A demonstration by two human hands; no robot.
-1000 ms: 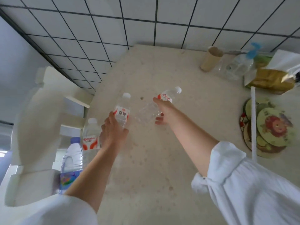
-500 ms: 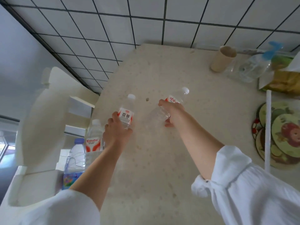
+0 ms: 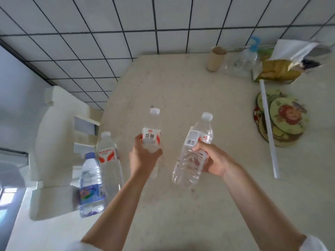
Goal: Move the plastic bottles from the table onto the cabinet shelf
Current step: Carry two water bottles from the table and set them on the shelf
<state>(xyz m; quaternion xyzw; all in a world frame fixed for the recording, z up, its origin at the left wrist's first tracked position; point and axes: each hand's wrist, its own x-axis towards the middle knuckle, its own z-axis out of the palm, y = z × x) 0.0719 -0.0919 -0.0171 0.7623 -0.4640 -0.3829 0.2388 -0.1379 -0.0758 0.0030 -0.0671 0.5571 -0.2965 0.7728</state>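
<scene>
My left hand (image 3: 143,156) grips a clear bottle with a red-and-white label (image 3: 152,132) around its middle, held upright over the beige table (image 3: 190,91). My right hand (image 3: 212,158) grips a second clear bottle (image 3: 194,151) with a white cap, lifted off the table and tilted to the right. Two more bottles stand at the table's left edge: a clear one with a red label (image 3: 108,160) and one with a blue label and purple cap (image 3: 90,185). The white cabinet (image 3: 52,142) with its shelves stands to the left.
At the back right of the table are a cardboard tube (image 3: 215,58), a spray bottle (image 3: 244,60) and a yellow bag (image 3: 277,69). Round printed coasters (image 3: 286,120) lie at the right under a white stick (image 3: 268,127). A tiled wall (image 3: 145,24) runs behind.
My right hand has picked the lying bottle up off the table and drawn it nearer, now tilted upright. My left hand has also pulled its bottle closer to me.
</scene>
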